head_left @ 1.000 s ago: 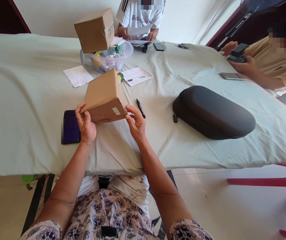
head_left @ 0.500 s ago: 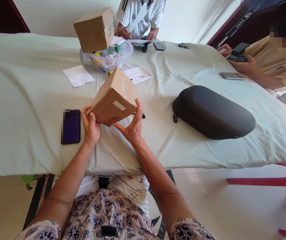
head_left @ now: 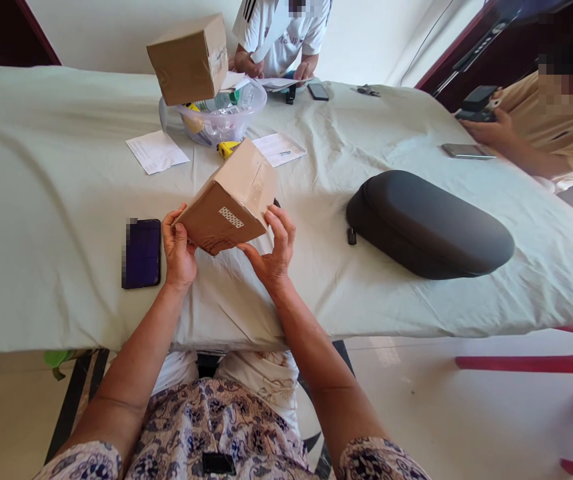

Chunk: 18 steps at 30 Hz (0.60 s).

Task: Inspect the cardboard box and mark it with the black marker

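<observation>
A brown cardboard box point(head_left: 226, 200) is tilted between my hands over the table, a small white patterned patch on its near side. My left hand point(head_left: 180, 250) grips its left corner, thumb on the near face and fingers partly hidden behind. At the right corner, my right hand point(head_left: 273, 250) holds the box with thumb low and curled fingertips on the right edge. A dark phone point(head_left: 143, 255) lies left of my left hand. Just beyond the box sits a yellow tape measure point(head_left: 227, 149), partly covered by it.
A clear basin point(head_left: 216, 127) of bottles carries another cardboard box point(head_left: 189, 63). Papers point(head_left: 157, 152) lie nearby. To the right stands a large black case point(head_left: 431, 223). One person point(head_left: 286, 40) sits opposite with papers; another person point(head_left: 511, 133) at right holds a dark device.
The box has turned and its near side has shifted slightly left, uncovering more of the tape measure. My right hand has moved a little right, its fingers more curled.
</observation>
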Each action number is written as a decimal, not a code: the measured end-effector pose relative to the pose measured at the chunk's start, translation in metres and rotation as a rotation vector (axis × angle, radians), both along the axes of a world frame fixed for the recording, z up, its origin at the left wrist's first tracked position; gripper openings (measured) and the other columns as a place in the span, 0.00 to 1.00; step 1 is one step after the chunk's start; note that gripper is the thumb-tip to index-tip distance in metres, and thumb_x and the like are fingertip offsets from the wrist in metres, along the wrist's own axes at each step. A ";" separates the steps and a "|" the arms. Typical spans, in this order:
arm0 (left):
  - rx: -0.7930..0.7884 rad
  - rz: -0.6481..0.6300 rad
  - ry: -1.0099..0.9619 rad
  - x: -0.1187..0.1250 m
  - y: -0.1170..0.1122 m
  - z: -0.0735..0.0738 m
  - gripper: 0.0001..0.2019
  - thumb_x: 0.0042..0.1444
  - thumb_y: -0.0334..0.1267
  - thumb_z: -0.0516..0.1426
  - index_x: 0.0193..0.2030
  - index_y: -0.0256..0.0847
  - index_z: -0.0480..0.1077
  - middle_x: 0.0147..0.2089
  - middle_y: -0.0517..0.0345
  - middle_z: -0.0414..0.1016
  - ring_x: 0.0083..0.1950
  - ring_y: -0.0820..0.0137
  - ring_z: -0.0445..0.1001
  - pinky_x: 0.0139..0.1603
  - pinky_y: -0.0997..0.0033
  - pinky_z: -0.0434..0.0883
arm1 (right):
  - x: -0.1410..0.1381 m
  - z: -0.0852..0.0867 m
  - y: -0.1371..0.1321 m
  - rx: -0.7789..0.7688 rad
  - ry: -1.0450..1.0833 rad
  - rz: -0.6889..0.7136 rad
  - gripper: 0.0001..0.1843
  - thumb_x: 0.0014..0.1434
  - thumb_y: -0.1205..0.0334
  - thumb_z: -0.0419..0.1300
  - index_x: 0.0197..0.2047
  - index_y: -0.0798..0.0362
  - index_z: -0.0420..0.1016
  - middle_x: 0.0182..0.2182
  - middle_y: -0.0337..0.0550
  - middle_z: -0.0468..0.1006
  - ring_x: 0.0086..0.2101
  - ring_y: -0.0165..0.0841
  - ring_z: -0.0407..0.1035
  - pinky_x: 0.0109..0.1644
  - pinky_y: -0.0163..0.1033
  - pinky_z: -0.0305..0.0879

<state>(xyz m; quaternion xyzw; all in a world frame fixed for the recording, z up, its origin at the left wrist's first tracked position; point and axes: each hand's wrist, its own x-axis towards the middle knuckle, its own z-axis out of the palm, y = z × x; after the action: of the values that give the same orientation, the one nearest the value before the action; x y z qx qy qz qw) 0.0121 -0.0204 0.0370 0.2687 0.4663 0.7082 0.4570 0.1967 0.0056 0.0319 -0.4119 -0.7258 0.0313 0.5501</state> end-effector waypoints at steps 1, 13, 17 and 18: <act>0.010 0.009 0.006 -0.001 0.001 0.000 0.26 0.55 0.63 0.63 0.52 0.52 0.68 0.69 0.54 0.68 0.61 0.67 0.73 0.47 0.73 0.74 | 0.001 0.002 0.000 0.000 0.020 0.004 0.34 0.65 0.40 0.62 0.69 0.41 0.60 0.57 0.52 0.70 0.58 0.46 0.70 0.61 0.60 0.73; 0.078 0.122 0.106 -0.011 0.005 0.003 0.23 0.58 0.63 0.61 0.47 0.47 0.75 0.48 0.59 0.78 0.51 0.70 0.75 0.54 0.73 0.72 | 0.018 0.004 0.001 -0.219 0.248 0.059 0.30 0.63 0.29 0.54 0.53 0.43 0.75 0.56 0.49 0.69 0.59 0.46 0.68 0.65 0.62 0.66; 0.057 0.152 0.069 -0.014 0.007 0.003 0.23 0.54 0.63 0.64 0.45 0.46 0.76 0.43 0.61 0.76 0.44 0.74 0.74 0.45 0.78 0.72 | 0.018 0.006 0.003 -0.207 0.304 0.022 0.25 0.64 0.34 0.58 0.51 0.44 0.76 0.54 0.47 0.71 0.57 0.44 0.69 0.64 0.60 0.67; 0.045 0.160 0.041 -0.015 0.007 0.003 0.24 0.53 0.63 0.65 0.45 0.46 0.76 0.42 0.61 0.76 0.43 0.74 0.74 0.44 0.78 0.72 | 0.018 0.007 0.004 -0.215 0.320 0.003 0.23 0.65 0.36 0.59 0.49 0.44 0.77 0.54 0.47 0.71 0.57 0.43 0.69 0.64 0.59 0.67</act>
<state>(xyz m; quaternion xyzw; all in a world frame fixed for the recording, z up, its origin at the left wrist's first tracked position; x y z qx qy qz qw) -0.0029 -0.0134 0.0404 0.2551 0.4793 0.7472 0.3833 0.2142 0.0091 0.0386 -0.4569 -0.6220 0.1745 0.6115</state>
